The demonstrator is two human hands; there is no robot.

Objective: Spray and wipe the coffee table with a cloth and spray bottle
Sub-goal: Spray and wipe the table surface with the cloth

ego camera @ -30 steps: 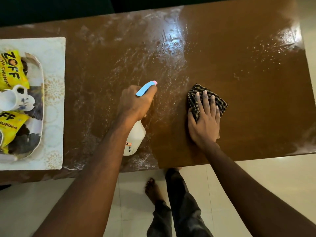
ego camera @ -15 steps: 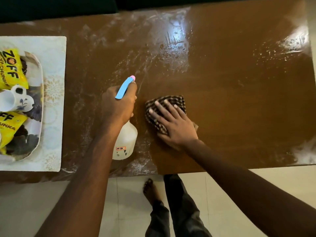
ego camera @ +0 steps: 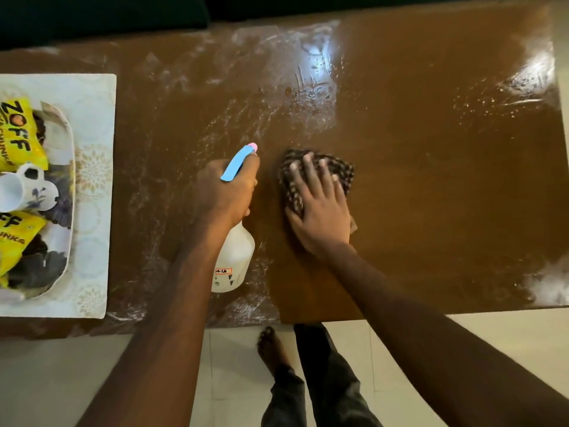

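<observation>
Two hands — my left hand [ego camera: 224, 192] curls round the spray bottle [ego camera: 234, 260]; my right hand [ego camera: 320, 217] presses flat, cloth [ego camera: 341, 171] under its straight fingers [ego camera: 309, 171] on the coffee table [ego camera: 431, 180].

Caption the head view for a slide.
Left hand grips a spray bottle while the right hand presses a checked cloth on the streaked coffee table.

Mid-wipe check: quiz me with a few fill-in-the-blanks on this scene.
The left hand grips the spray bottle, whose head is ____ with a pink tip. The right hand presses the checked cloth on the coffee table, ____ of the bottle. The mug sits in the tray among ____ packets.
Missing: blue; right; yellow.
</observation>
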